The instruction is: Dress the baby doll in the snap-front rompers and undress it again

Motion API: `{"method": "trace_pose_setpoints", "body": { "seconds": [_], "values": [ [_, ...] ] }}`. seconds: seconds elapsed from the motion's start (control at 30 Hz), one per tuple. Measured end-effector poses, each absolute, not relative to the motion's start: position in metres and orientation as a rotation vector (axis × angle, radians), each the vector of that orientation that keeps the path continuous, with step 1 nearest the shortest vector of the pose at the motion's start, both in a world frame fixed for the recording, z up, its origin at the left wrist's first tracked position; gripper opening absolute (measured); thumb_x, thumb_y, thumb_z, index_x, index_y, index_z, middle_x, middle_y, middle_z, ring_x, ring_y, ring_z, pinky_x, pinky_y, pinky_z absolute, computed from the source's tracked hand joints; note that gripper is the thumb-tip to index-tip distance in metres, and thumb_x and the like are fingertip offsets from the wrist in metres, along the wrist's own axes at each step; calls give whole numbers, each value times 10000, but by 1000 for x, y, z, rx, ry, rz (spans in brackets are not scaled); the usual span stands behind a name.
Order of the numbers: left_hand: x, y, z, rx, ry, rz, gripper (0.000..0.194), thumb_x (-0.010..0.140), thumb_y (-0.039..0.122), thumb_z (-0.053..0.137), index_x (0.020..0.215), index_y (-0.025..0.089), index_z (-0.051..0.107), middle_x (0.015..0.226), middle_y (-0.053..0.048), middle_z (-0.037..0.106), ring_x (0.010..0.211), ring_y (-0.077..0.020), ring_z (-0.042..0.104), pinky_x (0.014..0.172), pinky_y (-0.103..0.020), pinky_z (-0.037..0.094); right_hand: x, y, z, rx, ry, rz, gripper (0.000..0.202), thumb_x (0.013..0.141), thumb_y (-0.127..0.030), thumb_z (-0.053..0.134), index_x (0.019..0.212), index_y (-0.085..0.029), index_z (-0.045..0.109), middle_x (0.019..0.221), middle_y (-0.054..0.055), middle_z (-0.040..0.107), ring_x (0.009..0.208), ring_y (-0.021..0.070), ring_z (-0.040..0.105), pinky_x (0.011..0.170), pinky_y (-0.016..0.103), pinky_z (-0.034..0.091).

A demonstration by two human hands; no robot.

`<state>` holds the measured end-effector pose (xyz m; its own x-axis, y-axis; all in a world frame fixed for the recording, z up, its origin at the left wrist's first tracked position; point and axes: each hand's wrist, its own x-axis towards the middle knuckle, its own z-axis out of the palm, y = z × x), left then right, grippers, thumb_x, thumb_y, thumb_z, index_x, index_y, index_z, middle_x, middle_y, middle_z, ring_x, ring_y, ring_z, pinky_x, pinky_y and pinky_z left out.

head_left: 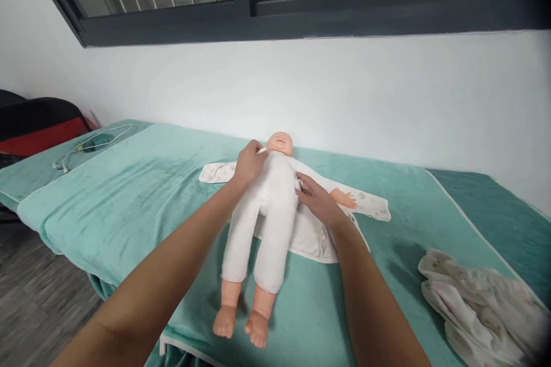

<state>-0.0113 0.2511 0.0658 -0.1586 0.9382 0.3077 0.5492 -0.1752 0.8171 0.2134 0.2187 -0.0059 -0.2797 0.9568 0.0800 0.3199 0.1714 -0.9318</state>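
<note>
A baby doll [275,212] with a white cloth body lies on its back, its head toward the wall and its bare feet toward me. Under it a white patterned top [314,235] is spread open, with the sleeves out to both sides. My left hand [251,163] is closed on a bit of white cloth beside the doll's neck, at its shoulder. At the doll's other side, my right hand [316,195] rests by the torso with its fingertips against white fabric; whether they pinch it is unclear. One doll hand [343,198] lies over the sleeve on the right.
A green cover [142,183] lies over the bed. Crumpled light clothes [477,304] rest at the lower right. A white cable [69,157] lies at the far left, near a black and red chair [43,126]. The wall and window stand behind.
</note>
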Motion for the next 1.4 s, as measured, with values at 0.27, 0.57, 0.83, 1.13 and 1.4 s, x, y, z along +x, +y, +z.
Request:
{"method": "trace_pose_setpoints", "body": {
  "seconds": [0.27, 0.57, 0.83, 1.13, 1.4],
  "values": [
    [-13, 217, 96, 1676, 1543, 883, 84, 815, 254, 631, 793, 175, 614, 763, -21, 643, 676, -141, 564, 662, -290, 443, 211, 215, -1, -1215, -1683, 1159, 634, 878, -415, 602, 1473, -254, 452, 1517, 72, 492, 1420, 263, 440, 1160, 452, 374],
    [-51, 160, 60, 1479, 1583, 1241, 189, 844, 365, 605, 859, 192, 680, 858, -28, 687, 803, -165, 630, 790, -312, 526, 209, 209, 7, -1234, -1629, 1186, 633, 859, -449, 626, 1441, -244, 485, 1478, 91, 532, 1408, 268, 458, 1140, 446, 399],
    [-86, 147, 0, 1530, 1677, 1294, 325, 900, 415, 506, 1095, 210, 665, 961, -55, 694, 863, -195, 650, 738, -308, 530, 206, 207, 9, -1268, -1608, 1169, 637, 855, -423, 622, 1445, -225, 481, 1488, 106, 522, 1427, 265, 433, 1146, 440, 391],
    [-156, 221, -45, 1919, 2364, 782, 519, 898, 279, 484, 1413, 283, 542, 1371, -126, 565, 1273, -352, 502, 1058, -513, 394, 207, 210, 7, -1319, -1605, 1163, 612, 865, -411, 598, 1444, -246, 483, 1469, 90, 543, 1424, 261, 440, 1129, 448, 414],
    [-161, 232, -44, 1789, 2525, 834, 494, 943, 279, 367, 1380, 243, 594, 1084, -141, 633, 1101, -324, 569, 953, -436, 448, 208, 210, 5, -1300, -1604, 1138, 599, 839, -413, 643, 1407, -261, 530, 1397, 69, 609, 1339, 243, 534, 1089, 413, 447]
  ]
}}
